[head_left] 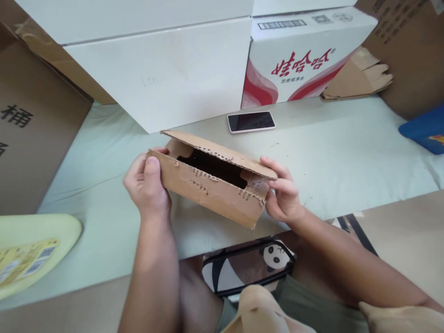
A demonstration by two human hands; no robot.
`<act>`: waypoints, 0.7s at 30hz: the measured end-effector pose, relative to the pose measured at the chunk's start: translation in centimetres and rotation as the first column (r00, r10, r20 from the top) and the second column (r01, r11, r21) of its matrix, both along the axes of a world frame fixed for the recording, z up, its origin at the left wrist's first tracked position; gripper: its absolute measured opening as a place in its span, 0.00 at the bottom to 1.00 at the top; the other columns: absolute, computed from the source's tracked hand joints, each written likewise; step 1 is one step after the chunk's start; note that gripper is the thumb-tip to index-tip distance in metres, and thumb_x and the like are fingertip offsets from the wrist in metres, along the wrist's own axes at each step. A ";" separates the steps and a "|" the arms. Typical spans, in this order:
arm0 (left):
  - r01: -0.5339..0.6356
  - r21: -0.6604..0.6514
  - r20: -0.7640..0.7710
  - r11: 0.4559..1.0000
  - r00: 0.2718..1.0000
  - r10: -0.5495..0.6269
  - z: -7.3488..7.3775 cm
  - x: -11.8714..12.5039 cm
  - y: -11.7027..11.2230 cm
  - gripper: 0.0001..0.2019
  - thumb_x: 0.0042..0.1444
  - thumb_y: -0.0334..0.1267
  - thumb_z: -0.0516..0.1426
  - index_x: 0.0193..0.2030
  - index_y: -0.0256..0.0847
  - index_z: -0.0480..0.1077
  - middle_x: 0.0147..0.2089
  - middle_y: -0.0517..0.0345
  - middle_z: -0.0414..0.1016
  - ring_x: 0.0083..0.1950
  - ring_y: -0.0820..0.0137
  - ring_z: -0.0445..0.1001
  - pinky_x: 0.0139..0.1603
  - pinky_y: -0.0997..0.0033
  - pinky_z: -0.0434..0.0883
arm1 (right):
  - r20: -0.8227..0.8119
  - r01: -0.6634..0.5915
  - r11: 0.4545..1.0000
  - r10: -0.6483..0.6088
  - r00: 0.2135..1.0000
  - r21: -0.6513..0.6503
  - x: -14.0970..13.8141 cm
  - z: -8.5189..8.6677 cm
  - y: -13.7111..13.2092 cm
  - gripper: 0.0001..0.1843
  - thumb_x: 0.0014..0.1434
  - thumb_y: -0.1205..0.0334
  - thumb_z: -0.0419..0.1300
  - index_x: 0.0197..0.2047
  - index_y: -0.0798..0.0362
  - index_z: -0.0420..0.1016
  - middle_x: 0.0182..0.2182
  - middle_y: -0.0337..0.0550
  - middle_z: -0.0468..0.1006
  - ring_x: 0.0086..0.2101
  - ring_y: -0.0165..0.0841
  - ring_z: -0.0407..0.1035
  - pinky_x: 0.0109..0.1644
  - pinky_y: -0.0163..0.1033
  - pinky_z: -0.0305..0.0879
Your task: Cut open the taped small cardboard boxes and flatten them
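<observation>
A small brown cardboard box (208, 187) is held up between my two hands, tilted down to the right. Its top flap stands partly raised, with torn, rough edges, and the inside looks dark, so I cannot tell what is in it. My left hand (149, 178) grips the left end, thumb on the near side and fingers behind. At the right end, my right hand (282, 189) holds the box by the corner, with fingers touching the flap's edge. Beyond the box, a phone (251, 122) with a dark screen lies on the pale green cloth (322, 152).
White cartons (166, 74) are stacked at the back, one with red print (301, 64). Large brown cartons (38, 125) stand at the left. A light green container (38, 249) sits front left, and a blue object (425, 127) at right. A panda-patterned item (248, 268) lies below.
</observation>
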State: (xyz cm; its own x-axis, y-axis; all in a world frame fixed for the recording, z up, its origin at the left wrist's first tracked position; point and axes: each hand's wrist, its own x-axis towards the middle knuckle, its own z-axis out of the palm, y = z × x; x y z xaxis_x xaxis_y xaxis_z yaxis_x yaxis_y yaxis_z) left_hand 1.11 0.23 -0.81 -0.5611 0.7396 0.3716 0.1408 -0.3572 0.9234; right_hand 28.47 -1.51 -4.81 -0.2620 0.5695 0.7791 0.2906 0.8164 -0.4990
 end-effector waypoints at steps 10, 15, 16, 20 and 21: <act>-0.015 0.037 -0.103 0.999 0.994 0.019 -0.5 -0.4 0.2 0.11 0.54 0.40 0.64 0.44 0.42 0.81 0.50 0.52 0.84 0.50 0.63 0.81 0.57 0.61 0.76 | 0.142 0.055 0.997 -0.046 0.989 -0.061 0.1 1.7 -0.9 0.32 0.59 0.75 0.52 0.62 0.40 0.74 0.58 0.48 0.80 0.59 0.46 0.77 0.65 0.59 0.78; 0.027 -0.018 -0.211 0.999 0.977 -0.030 -0.3 -0.7 -0.1 0.12 0.53 0.32 0.58 0.37 0.42 0.84 0.51 0.52 0.86 0.59 0.59 0.80 0.68 0.54 0.72 | 0.113 0.065 0.996 -0.057 0.992 -0.068 0.2 0.8 -0.7 0.30 0.65 0.72 0.50 0.64 0.37 0.71 0.62 0.48 0.75 0.61 0.44 0.75 0.62 0.57 0.79; 0.028 -0.032 -0.198 0.999 0.980 -0.033 -0.2 -0.8 -0.1 0.13 0.52 0.31 0.57 0.36 0.42 0.85 0.50 0.52 0.86 0.57 0.58 0.81 0.67 0.54 0.73 | 0.082 0.090 0.993 -0.084 0.993 -0.074 0.2 0.4 -0.5 0.30 0.66 0.70 0.50 0.66 0.35 0.68 0.64 0.48 0.72 0.61 0.44 0.75 0.62 0.58 0.79; -0.051 0.002 -0.039 0.999 0.998 0.051 0.4 -1.2 0.4 0.14 0.42 0.30 0.56 0.31 0.40 0.84 0.43 0.51 0.88 0.52 0.57 0.83 0.64 0.54 0.74 | -0.035 0.198 0.948 -0.213 0.976 -0.249 0.3 -0.9 0.3 0.33 0.67 0.65 0.54 0.73 0.39 0.56 0.71 0.55 0.65 0.60 0.44 0.76 0.64 0.60 0.75; -0.109 0.005 0.011 0.994 0.994 0.109 0.5 -1.4 0.6 0.14 0.41 0.31 0.55 0.29 0.40 0.83 0.40 0.50 0.87 0.50 0.57 0.83 0.62 0.54 0.75 | -0.031 0.198 0.922 -0.220 0.975 -0.332 0.4 -0.9 0.5 0.33 0.67 0.64 0.55 0.73 0.42 0.57 0.68 0.57 0.69 0.58 0.44 0.77 0.63 0.59 0.76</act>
